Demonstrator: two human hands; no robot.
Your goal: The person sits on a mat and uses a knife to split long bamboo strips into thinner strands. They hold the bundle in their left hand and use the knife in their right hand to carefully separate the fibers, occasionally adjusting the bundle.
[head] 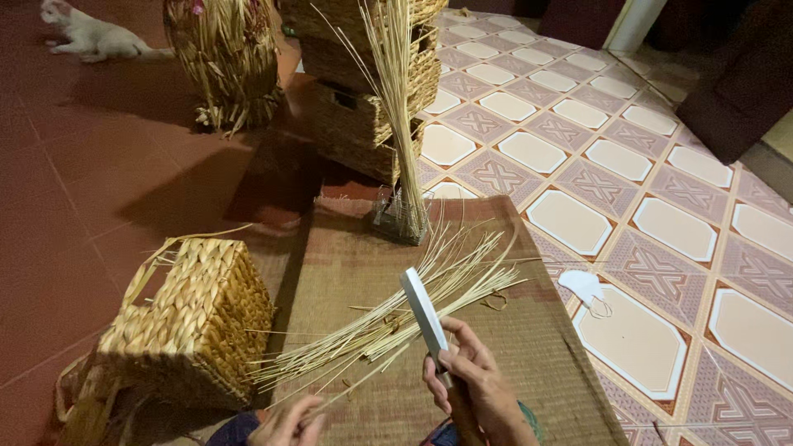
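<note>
My right hand (472, 381) grips the wooden handle of a knife (424, 310) whose broad pale blade points up and away from me. My left hand (291, 421), low at the frame's bottom edge, pinches the near ends of a fan of thin pale straw stalks (413, 306). The stalks spread across a brown woven mat (529, 347), and the blade lies over them. A woven straw basket (194, 318) lies tipped on its side just left of the stalks.
A small wire frame holding an upright bundle of stalks (402, 177) stands at the mat's far end. Stacked woven baskets (372, 91) and a shaggy straw basket (227, 62) sit behind. A white cat (87, 33) lies far left. A white face mask (585, 287) rests on the patterned tiles.
</note>
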